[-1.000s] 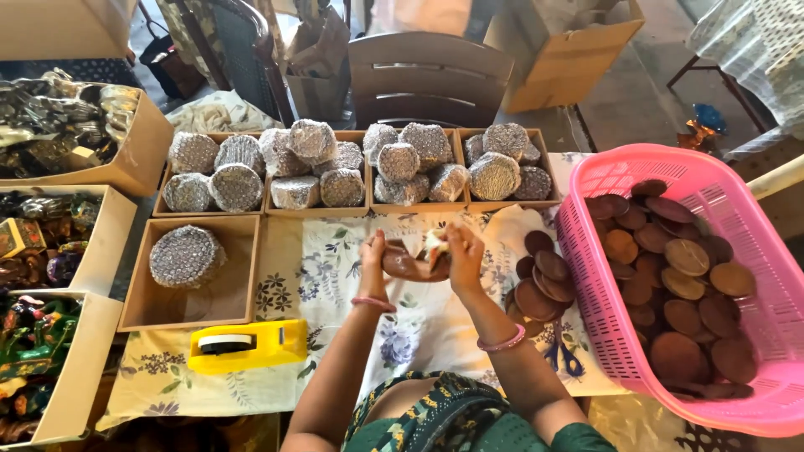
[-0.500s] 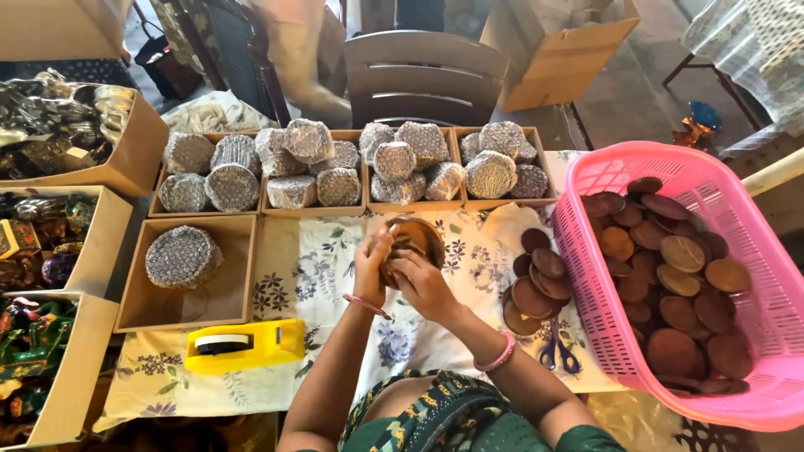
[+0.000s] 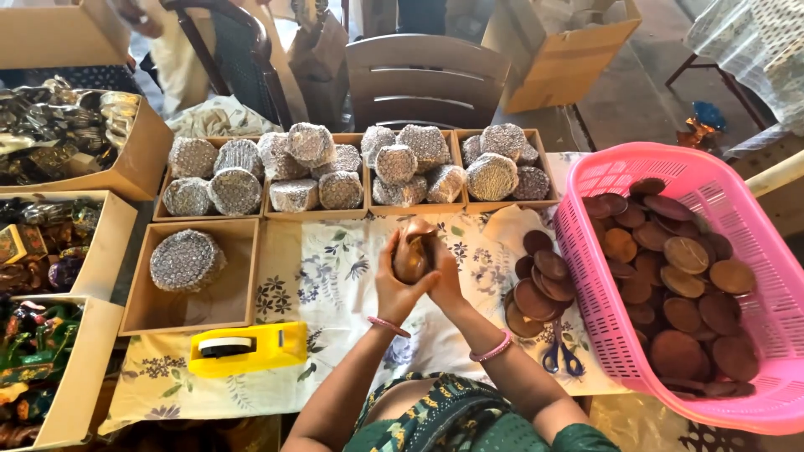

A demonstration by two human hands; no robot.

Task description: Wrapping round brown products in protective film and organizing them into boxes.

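Both the left hand (image 3: pixel 395 289) and the right hand (image 3: pixel 445 276) close around a stack of brown discs (image 3: pixel 413 251), held on edge above the floral cloth (image 3: pixel 318 268), just left of the pink basket (image 3: pixel 603 276) and its loose discs (image 3: pixel 536 285).

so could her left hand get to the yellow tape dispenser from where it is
Probably yes once freed: the left hand is clasped with the right hand around a brown disc; only bare cloth separates it from the tape dispenser.
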